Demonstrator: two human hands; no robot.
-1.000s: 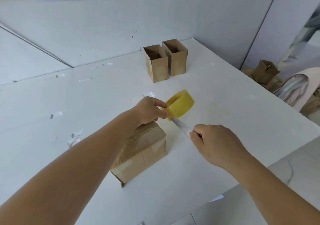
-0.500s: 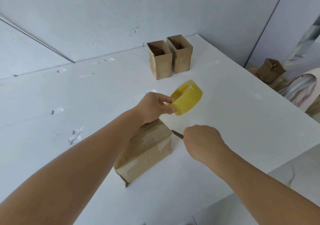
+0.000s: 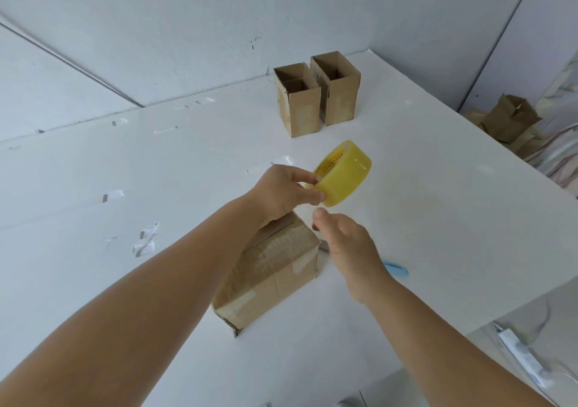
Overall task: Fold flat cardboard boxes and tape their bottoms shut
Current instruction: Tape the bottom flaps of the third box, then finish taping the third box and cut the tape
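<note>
Cardboard box (image 3: 275, 275) is seen lying on the white table (image 3: 438, 219), taped faces up and toward the viewer; its far left part is covered by the left forearm, and a torn corner shows at the near bottom edge. A blue object (image 3: 396, 268) beside the box is mostly hidden behind the right wrist; its kind cannot be told. A thin grey tip just right of the box is likewise half covered.

Two upright open boxes (image 3: 316, 97) are set touching one another near the far table edge, close to the wall. Broad bare table is left on both sides of the taped box; the right table edge runs diagonally, with crumpled cardboard (image 3: 509, 119) beyond it, partly cut off.

Left hand (image 3: 284, 194) is raised above the box, thumb and fingers pinching the yellow tape roll (image 3: 344, 173) at its near rim. Right hand (image 3: 347, 237) is held just below the roll, fingers loosely curled, thumb up; nothing is seen grasped, though its palm side is turned away.
</note>
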